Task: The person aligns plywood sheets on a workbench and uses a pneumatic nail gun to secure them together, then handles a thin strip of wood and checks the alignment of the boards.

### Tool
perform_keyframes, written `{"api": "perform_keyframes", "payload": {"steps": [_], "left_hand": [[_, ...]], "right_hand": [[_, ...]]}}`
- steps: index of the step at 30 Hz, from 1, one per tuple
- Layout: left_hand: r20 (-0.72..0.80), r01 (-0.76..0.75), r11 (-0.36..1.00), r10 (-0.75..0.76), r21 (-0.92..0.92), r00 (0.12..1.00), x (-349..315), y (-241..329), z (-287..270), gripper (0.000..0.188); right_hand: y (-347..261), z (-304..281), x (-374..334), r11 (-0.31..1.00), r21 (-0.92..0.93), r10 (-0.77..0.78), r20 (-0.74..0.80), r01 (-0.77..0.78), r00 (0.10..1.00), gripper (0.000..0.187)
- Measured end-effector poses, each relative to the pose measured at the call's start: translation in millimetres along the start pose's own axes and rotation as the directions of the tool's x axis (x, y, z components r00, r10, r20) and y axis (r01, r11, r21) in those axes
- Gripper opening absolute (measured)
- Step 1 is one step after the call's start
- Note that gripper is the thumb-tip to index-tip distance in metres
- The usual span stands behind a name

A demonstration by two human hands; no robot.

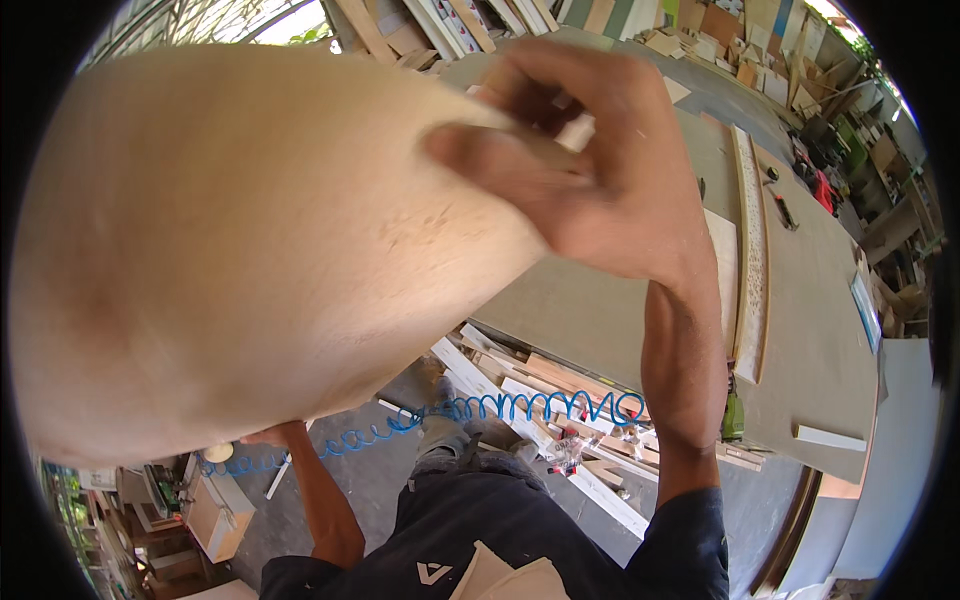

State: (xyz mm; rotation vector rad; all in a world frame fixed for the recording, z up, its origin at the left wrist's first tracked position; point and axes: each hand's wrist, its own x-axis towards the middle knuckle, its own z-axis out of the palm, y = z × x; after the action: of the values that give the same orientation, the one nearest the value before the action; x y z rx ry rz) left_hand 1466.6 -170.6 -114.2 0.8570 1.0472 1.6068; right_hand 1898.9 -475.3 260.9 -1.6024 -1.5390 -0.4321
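Observation:
A large pale wooden board (250, 230) is raised close in front of me and fills the left half of the view. Its face has a few brown scuff marks near the right edge. My right hand (610, 170), blurred by motion, grips the board's right edge, its thumb over the face and its fingers curled at the far side. Under the lower edge, my left hand (275, 433) holds the board from below. Most of that hand's fingers are hidden behind the board.
A large worktable (580, 310) spreads to the right, bearing a long narrow strip (748, 260) and a small white piece (830, 438). A coiled blue hose (490, 405) crosses above wood offcuts (560, 385) near my feet. Stacked boards (740, 40) line the back.

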Motion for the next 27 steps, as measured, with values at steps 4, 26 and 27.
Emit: {"api": "perform_keyframes", "payload": {"steps": [4, 26, 27], "left_hand": [[-0.110, 0.136, 0.990, -0.130, 0.048, 0.985, 13.0, -19.0, -50.9, 0.082], [-0.216, 0.860, 0.456, -0.837, 0.230, 0.502, 119.8, -208.0, -139.2, 0.082], [-0.231, 0.863, 0.440, -0.838, 0.250, 0.494, 118.6, -207.7, -152.0, 0.082]], "right_hand": [[-65.1, 22.8, 57.4, 0.986, 0.100, -0.138, 0.051, 0.132, 0.989, 0.027], [-118.7, 455.2, 14.2, 0.973, 0.134, 0.119, 0.405, -0.188, 0.907, 0.030], [-112.2, 472.9, 8.6, 0.972, 0.057, 0.175, 0.475, -0.229, 0.862, 0.030]]}}
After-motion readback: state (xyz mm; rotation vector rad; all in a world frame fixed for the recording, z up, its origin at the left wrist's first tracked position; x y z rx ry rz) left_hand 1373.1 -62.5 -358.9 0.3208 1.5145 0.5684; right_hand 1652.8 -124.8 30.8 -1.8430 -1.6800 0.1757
